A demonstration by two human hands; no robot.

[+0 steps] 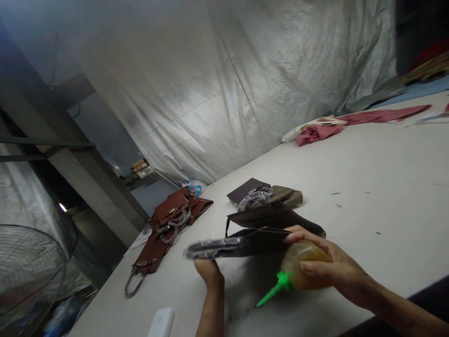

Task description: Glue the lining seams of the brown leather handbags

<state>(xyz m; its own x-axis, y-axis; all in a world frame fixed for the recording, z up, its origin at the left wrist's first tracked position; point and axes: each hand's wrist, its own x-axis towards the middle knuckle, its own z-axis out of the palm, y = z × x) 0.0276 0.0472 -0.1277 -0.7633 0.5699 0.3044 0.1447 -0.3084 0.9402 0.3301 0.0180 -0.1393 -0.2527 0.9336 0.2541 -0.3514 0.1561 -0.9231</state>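
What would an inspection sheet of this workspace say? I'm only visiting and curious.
Surface: pale table, with small dark scraps.
Job's things: dark bag piece with a plastic-wrapped handle; yellowish squeeze bottle, its green nozzle slanting down.
Clutter: brown bag pieces, pink cloth, and a white object cut off by the picture's edge.
Hands: left hand under the wrapped handle, its fingers hidden; right hand grips the bottle.
Cables: nothing seen on the table.
Surroundings: silvery sheet hanging behind the table; blurred wire guard, perhaps a fan's, at far left.
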